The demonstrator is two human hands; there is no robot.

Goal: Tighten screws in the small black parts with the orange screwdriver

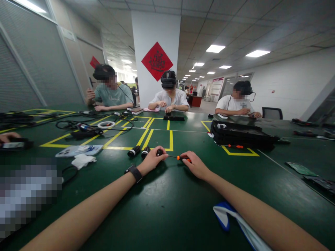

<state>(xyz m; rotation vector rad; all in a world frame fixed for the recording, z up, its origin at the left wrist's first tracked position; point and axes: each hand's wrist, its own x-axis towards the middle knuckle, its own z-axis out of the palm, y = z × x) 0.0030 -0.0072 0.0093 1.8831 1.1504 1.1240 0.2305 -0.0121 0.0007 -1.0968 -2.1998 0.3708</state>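
In the middle of the green table, my left hand is closed around a small black cylindrical part, most of it hidden by the fingers. My right hand grips the orange and black handle of a screwdriver. Its thin shaft points left to my left fingertips; I cannot tell whether the tip sits in the part. Just left of my left hand lie two more black cylindrical parts, one farther out and one partly behind the hand.
A black tray stands right, with an orange tool before it. Cables, a phone and a tissue lie left. Blue-white cloth lies beside my right forearm. Several people sit around the table.
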